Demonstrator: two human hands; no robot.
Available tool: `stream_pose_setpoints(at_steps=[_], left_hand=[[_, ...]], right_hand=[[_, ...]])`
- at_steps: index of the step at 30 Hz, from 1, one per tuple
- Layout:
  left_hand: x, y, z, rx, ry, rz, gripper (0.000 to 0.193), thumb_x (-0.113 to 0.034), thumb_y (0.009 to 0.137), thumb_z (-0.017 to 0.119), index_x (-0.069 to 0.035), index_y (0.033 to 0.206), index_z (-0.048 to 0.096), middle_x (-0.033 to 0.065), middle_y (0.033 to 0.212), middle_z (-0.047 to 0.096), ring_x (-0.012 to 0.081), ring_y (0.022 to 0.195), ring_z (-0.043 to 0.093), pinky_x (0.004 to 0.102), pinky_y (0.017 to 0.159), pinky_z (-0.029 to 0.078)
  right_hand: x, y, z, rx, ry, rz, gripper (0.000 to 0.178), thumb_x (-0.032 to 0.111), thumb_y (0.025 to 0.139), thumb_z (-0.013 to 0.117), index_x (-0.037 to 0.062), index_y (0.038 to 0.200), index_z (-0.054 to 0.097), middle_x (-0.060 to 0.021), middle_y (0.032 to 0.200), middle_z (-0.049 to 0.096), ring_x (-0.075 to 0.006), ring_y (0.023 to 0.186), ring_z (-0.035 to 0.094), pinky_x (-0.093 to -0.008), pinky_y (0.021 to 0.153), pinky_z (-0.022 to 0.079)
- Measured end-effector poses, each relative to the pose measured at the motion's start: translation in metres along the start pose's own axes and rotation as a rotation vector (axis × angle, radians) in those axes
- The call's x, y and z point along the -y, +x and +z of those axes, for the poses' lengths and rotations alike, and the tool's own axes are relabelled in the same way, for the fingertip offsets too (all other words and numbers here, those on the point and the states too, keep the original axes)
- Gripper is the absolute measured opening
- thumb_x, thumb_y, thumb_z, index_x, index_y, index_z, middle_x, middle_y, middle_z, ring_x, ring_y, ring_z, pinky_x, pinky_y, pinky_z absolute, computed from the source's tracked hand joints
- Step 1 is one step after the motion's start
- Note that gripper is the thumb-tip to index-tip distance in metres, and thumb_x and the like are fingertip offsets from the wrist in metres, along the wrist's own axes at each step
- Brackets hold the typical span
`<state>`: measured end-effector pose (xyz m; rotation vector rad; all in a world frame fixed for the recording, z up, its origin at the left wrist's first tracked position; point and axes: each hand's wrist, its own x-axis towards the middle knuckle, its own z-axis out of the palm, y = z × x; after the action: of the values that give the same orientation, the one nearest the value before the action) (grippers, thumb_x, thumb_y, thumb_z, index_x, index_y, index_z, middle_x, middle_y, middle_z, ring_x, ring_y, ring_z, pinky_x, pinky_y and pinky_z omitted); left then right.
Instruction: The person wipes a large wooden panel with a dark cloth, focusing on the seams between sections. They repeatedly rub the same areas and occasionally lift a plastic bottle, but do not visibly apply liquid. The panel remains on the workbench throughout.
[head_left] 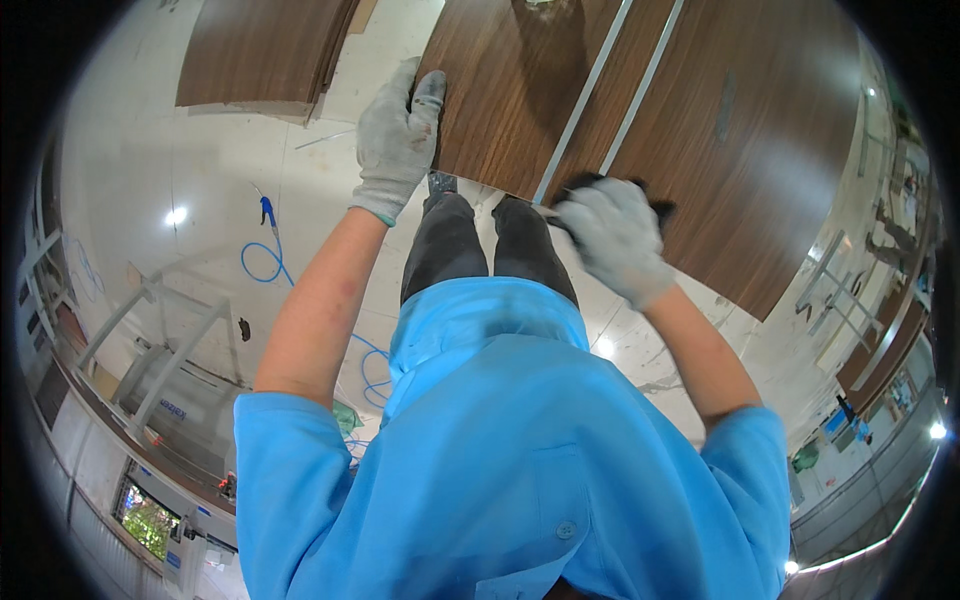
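Observation:
A brown wood-grain panel (500, 110) with two pale lengthwise strips (584, 104) reaches from the top of the view toward my legs. At its left edge, my left hand (397, 130) in a grey work glove grips the side, with the thumb by the top face and the fingers along the edge. Over the near edge by the strips, my right hand (612, 235), also gloved and smeared by motion, is closed on a black cloth (655, 205). Part of the cloth is hidden under the glove.
Other brown panels (250, 50) lie stacked at the upper left. A blue air gun (267, 211) with a coiled blue hose (262, 262) is on the pale floor. To the lower left stands a grey metal frame (180, 370); another metal frame (840, 285) is at the right.

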<state>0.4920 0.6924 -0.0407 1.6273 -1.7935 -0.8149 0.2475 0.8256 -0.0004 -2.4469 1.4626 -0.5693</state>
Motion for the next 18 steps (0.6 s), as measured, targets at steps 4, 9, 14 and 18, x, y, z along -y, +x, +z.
stream_pose_setpoints(at_steps=[4, 9, 14, 18], left_hand=[[0.004, 0.000, 0.004, -0.049, 0.070, 0.022, 0.046, -0.042, 0.102, 0.059, -0.003, 0.125, 0.067, 0.0239, 0.103, 0.072, 0.0414, 0.093, 0.069, 0.0449, 0.080, 0.054], [0.005, 0.002, 0.003, -0.019, 0.104, 0.062, 0.042, -0.036, 0.104, 0.059, -0.002, 0.126, 0.066, 0.0247, 0.106, 0.072, 0.0420, 0.096, 0.070, 0.0443, 0.083, 0.054], [0.006, 0.003, 0.002, -0.009, 0.042, 0.042, 0.042, -0.035, 0.106, 0.056, -0.001, 0.127, 0.066, 0.0274, 0.112, 0.070, 0.0433, 0.103, 0.069, 0.0448, 0.087, 0.054], [0.011, 0.002, 0.004, -0.031, 0.084, 0.041, 0.043, -0.036, 0.106, 0.055, 0.000, 0.128, 0.065, 0.0275, 0.112, 0.070, 0.0437, 0.104, 0.069, 0.0447, 0.087, 0.054]], right_hand=[[-0.012, -0.024, -0.034, 0.050, -0.049, 0.014, 0.011, 0.016, 0.078, 0.073, 0.0150, 0.087, 0.069, -0.0009, 0.087, 0.065, -0.0234, 0.091, 0.063, -0.0406, 0.080, 0.048], [0.029, 0.081, 0.026, 0.136, -0.016, -0.091, 0.004, 0.017, 0.085, 0.063, 0.0140, 0.086, 0.066, -0.0023, 0.086, 0.066, -0.0228, 0.092, 0.064, -0.0377, 0.080, 0.049], [0.027, 0.054, 0.022, 0.067, 0.027, -0.031, 0.007, 0.016, 0.086, 0.062, 0.0141, 0.090, 0.067, -0.0022, 0.088, 0.065, -0.0243, 0.091, 0.063, -0.0384, 0.082, 0.049], [0.012, -0.009, 0.010, 0.172, 0.106, 0.100, 0.009, 0.013, 0.081, 0.069, 0.0147, 0.089, 0.066, -0.0040, 0.095, 0.066, -0.0270, 0.096, 0.062, -0.0401, 0.084, 0.049]])
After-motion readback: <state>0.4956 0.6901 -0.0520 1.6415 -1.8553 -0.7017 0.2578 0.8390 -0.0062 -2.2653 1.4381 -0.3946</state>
